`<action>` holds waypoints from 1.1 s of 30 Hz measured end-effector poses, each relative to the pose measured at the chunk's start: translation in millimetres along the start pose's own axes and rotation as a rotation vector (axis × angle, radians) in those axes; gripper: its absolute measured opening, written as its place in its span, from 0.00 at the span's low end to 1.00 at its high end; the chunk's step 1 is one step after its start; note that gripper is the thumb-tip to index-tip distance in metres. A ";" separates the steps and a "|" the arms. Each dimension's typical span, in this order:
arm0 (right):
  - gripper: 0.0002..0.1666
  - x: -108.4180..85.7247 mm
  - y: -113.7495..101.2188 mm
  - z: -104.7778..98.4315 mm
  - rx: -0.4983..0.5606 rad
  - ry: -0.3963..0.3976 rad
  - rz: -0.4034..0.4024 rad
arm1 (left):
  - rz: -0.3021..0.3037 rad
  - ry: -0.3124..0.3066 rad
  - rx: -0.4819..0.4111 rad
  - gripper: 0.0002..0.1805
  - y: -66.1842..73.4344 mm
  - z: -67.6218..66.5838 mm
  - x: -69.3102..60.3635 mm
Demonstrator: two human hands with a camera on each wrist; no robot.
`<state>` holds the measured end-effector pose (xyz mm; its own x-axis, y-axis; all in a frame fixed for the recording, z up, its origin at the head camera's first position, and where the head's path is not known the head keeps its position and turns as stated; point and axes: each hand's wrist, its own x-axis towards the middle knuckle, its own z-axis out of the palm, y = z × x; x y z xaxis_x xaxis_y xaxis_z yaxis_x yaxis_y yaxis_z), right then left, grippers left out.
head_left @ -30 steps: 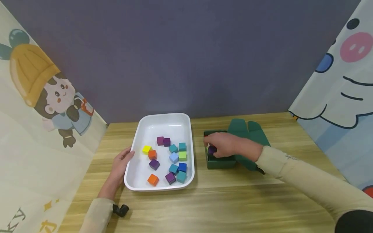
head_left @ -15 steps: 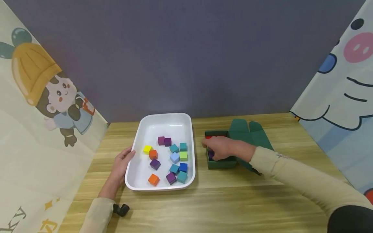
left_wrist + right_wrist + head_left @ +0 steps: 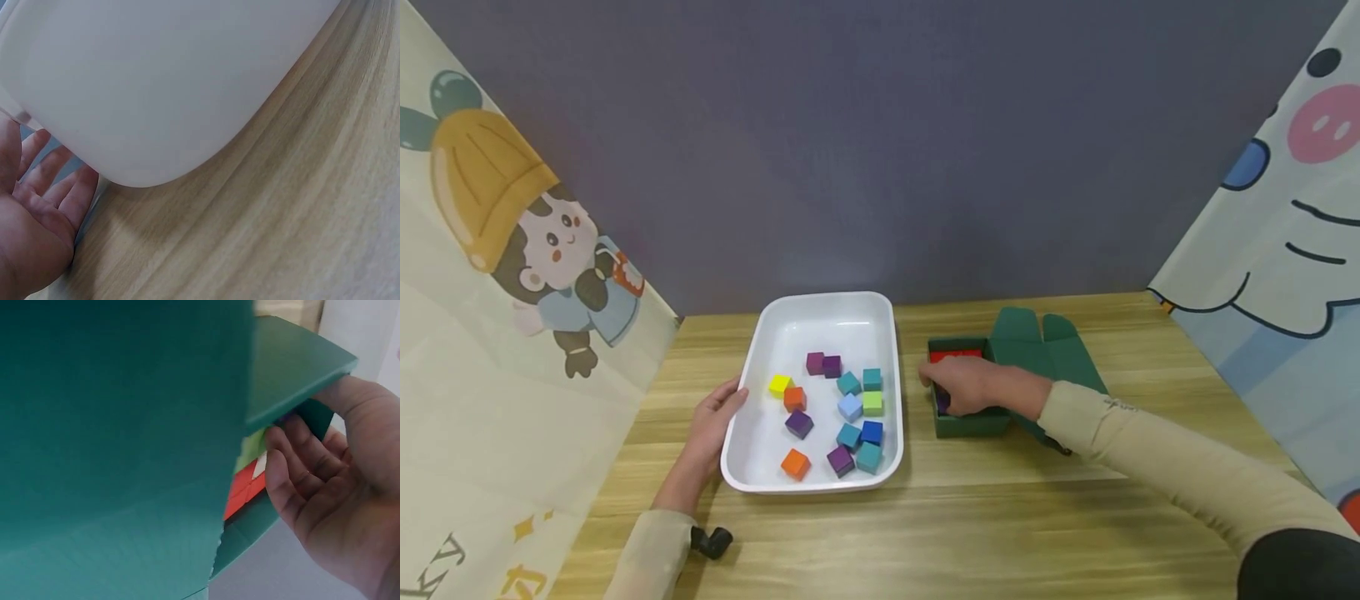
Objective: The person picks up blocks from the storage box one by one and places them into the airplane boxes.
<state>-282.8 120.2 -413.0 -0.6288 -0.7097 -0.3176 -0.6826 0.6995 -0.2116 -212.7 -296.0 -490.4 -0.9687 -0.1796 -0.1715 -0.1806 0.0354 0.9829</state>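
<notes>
My left hand (image 3: 711,417) grips the left rim of a white tray (image 3: 820,312), thumb over the edge. In the left wrist view its fingers (image 3: 78,197) curl beside the tray's outer wall. Inside the tray lie loose cubes, among them a yellow cube (image 3: 780,385), an orange cube (image 3: 795,465) and a light green cube (image 3: 872,404). My right hand (image 3: 964,385) reaches into a green box (image 3: 972,427), pinching a dark purple cube (image 3: 942,402), mostly hidden by the fingers. Red cubes (image 3: 962,354) line the box's far end; light green and white ones show in the right wrist view.
The box's open lid (image 3: 1048,350) spreads to the right, under my right forearm. A dark grey wall (image 3: 880,150) stands behind the wooden table (image 3: 925,533). Cartoon-printed panels flank both sides.
My right hand has moved slightly toward me and lower in the box with the purple cube, uncovering more red cubes. The left hand stays at the tray's rim.
</notes>
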 end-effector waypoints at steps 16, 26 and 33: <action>0.19 1.4 0.7 3.4 -0.060 0.010 -0.047 | -0.024 0.001 0.001 0.29 -1.2 -0.2 3.2; 0.19 -0.1 -2.4 3.9 -0.068 0.008 -0.041 | -0.025 0.007 -0.002 0.29 -1.4 0.7 1.5; 0.17 -3.8 -6.1 0.6 -0.082 0.012 -0.052 | -0.007 0.014 0.007 0.30 -0.2 1.3 0.4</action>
<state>-276.0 118.7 -411.1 -0.5955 -0.7465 -0.2967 -0.7427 0.6524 -0.1508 -213.3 -294.8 -490.8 -0.9649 -0.1934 -0.1775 -0.1886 0.0407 0.9812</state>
